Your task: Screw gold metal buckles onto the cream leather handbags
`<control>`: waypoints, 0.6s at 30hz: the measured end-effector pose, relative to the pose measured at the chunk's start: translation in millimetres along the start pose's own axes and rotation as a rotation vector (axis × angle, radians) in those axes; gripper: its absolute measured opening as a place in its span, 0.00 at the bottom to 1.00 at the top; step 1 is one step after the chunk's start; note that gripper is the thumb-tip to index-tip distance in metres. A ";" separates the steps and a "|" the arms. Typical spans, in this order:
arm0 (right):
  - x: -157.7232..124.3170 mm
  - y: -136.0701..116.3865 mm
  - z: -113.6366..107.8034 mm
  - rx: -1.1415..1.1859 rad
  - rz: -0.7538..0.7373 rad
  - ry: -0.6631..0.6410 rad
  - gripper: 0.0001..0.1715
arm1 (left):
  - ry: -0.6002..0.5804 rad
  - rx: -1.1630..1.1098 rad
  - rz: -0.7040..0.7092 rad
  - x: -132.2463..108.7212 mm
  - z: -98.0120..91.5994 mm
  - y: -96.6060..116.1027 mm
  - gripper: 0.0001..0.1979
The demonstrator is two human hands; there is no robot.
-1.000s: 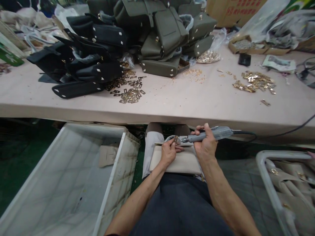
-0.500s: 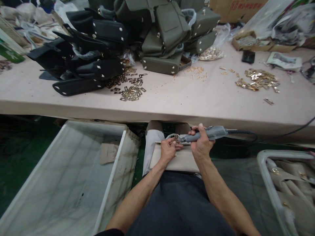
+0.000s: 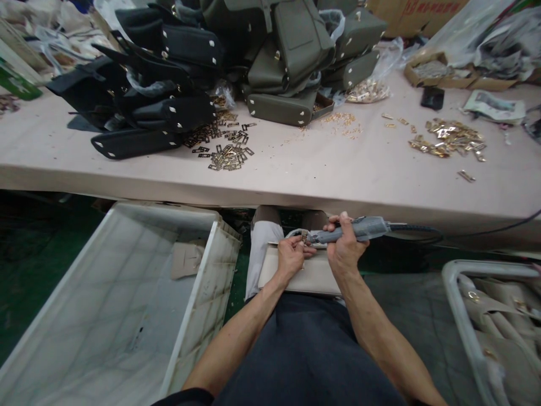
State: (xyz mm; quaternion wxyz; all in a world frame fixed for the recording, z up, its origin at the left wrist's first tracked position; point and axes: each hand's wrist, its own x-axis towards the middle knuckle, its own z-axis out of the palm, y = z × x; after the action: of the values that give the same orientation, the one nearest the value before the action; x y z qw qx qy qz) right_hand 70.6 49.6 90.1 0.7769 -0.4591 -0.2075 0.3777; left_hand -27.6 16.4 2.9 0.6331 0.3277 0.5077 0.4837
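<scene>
Across my lap lies a cream handbag (image 3: 315,273). My right hand (image 3: 344,251) is wrapped round a grey electric screwdriver (image 3: 363,230), which is held almost level with its tip pointing left. At that tip, the fingers of my left hand (image 3: 291,256) pinch a small metal bag fitting (image 3: 304,237) over the bag's far edge. The tip meets or nearly meets the fitting; the exact contact is too small to make out.
A white bin (image 3: 203,282) on the left holds a beige piece (image 3: 186,259). Another bin (image 3: 450,293) at right holds beige bags. On the table (image 3: 287,180) are black bags (image 3: 135,135), olive bags (image 3: 281,107) and gold metal fittings (image 3: 454,135). A cord (image 3: 414,227) trails right.
The view has shifted slightly. Both hands keep their hold near the bag's far edge, and the fitting at the screwdriver tip has turned or tilted a little.
</scene>
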 end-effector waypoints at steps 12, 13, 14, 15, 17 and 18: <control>-23.9 -4.5 -1.1 -0.428 -0.212 -0.482 0.14 | -0.020 0.037 0.029 -3.2 1.1 10.1 0.12; -23.8 -4.6 -0.5 -0.446 -0.208 -0.512 0.15 | -0.020 0.041 0.034 -4.0 1.1 11.1 0.12; -23.1 -4.4 0.4 -0.459 -0.201 -0.533 0.16 | -0.019 0.040 0.036 -4.6 1.0 12.0 0.12; -21.9 -3.8 1.5 -0.470 -0.189 -0.551 0.17 | -0.016 0.033 0.035 -5.1 1.0 12.6 0.13; -18.2 -2.1 3.7 -0.489 -0.159 -0.582 0.18 | -0.011 0.010 0.028 -5.5 1.0 12.9 0.13; -16.0 -1.3 4.6 -0.497 -0.140 -0.604 0.18 | -0.008 0.000 0.023 -5.5 0.9 12.4 0.14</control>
State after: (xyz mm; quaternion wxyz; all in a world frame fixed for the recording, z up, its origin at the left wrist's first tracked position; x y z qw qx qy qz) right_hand 57.9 39.4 93.9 0.5700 -0.4861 -0.5425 0.3801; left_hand -30.3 15.3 16.2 0.6295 0.3354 0.5013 0.4898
